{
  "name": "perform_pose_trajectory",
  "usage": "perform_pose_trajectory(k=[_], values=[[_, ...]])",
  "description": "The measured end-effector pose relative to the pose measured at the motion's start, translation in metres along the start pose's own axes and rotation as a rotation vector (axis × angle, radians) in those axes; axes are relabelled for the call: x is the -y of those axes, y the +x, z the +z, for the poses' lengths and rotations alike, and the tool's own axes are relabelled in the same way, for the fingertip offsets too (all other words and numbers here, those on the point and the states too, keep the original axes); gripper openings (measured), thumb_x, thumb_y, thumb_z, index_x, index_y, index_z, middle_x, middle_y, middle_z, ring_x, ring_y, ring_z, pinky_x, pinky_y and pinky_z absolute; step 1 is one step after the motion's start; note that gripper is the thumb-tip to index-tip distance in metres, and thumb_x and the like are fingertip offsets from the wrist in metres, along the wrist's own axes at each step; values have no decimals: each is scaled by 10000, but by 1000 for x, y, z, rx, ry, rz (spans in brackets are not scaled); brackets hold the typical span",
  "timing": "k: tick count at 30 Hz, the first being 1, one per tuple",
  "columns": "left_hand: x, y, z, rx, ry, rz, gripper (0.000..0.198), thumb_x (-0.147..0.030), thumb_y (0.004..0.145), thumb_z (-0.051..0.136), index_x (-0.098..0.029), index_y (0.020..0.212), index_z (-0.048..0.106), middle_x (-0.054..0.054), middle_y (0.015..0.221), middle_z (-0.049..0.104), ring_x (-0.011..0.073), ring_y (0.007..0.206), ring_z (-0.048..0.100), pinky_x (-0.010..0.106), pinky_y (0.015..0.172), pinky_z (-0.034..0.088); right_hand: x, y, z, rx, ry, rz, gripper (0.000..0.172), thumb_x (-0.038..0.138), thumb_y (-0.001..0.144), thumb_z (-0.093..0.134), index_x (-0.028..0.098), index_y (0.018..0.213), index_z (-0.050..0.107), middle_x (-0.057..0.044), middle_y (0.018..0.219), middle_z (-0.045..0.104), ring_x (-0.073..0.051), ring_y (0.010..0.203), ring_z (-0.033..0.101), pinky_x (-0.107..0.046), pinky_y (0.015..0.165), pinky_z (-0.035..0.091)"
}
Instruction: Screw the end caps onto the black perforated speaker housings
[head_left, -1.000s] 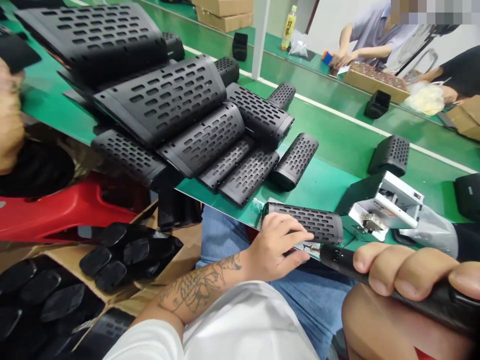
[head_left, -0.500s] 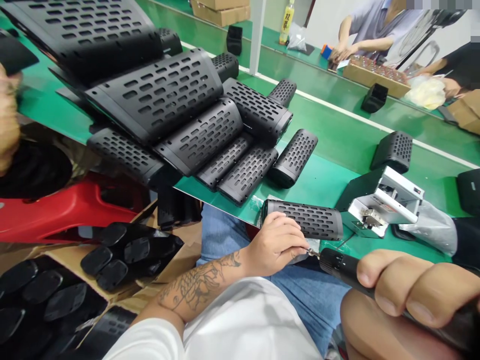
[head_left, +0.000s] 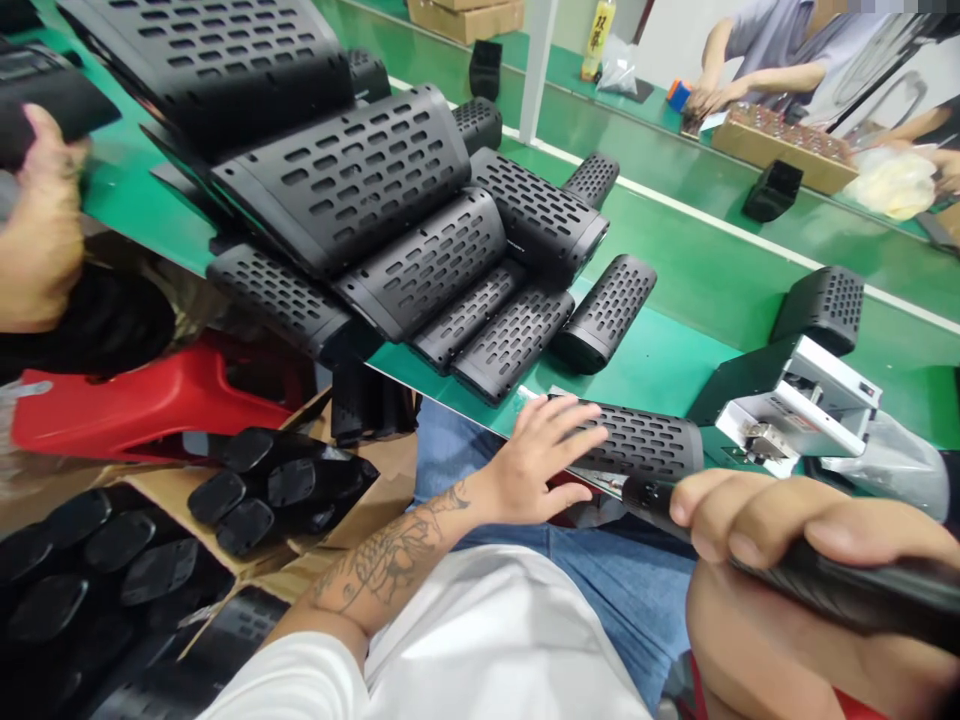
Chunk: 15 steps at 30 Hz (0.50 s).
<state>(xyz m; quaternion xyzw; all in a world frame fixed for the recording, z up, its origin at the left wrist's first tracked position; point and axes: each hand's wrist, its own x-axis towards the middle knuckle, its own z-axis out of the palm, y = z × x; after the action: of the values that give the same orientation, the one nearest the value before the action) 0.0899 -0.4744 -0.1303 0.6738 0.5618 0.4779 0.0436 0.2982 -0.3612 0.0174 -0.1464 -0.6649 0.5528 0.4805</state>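
Caps [head_left: 247,490] in carton [head_left: 390,465] (black, oval)

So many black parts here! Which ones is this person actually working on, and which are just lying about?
In hand:
- left hand on the perforated tube
- right hand gripping the electric screwdriver

Lying about:
- stacked perforated tubes
- box of black caps
- red stool
- bottle

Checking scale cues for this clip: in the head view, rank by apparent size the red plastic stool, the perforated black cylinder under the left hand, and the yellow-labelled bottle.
1. Red plastic stool.
2. Perforated black cylinder.
3. Yellow-labelled bottle, though it stands far off, so true size is unsure.
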Motion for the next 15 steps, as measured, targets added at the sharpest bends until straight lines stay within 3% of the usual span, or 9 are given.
perform_pose_trajectory(k=[3,5,10,15], values=[[24,-9,5,25,16,-110,1212,-433,958,932,-259,1905,197,291,1908,312,490,1795,326,751,1436,315,-17,17,14,89,166,-36,377,633,1013,781,268,1099,819,-13,712,711,-252,519,638,-508,579,620],[37,-13,10,43,-15,-150,1337,-365,893,991,-275,1911,129,304,1924,229,510,1810,273,774,1435,316,-27,23,21,124,211,-57,400,618,989,847,241,1122,837,-12,721,725,-225,518,650,-464,578,634],[49,-13,17,61,-166,-191,1354,-336,892,1002,-295,1910,109,278,1920,229,469,1810,308,689,1446,380,-38,28,44,184,240,-62,377,580,997,871,233,1139,835,3,716,709,-189,537,667,-410,596,654],[51,-13,19,48,-234,-206,1288,-357,887,1001,-293,1903,211,246,1880,321,449,1765,405,654,1443,410,-51,31,59,248,285,-82,300,477,999,865,199,1099,815,4,730,705,-170,539,675,-381,577,652]])
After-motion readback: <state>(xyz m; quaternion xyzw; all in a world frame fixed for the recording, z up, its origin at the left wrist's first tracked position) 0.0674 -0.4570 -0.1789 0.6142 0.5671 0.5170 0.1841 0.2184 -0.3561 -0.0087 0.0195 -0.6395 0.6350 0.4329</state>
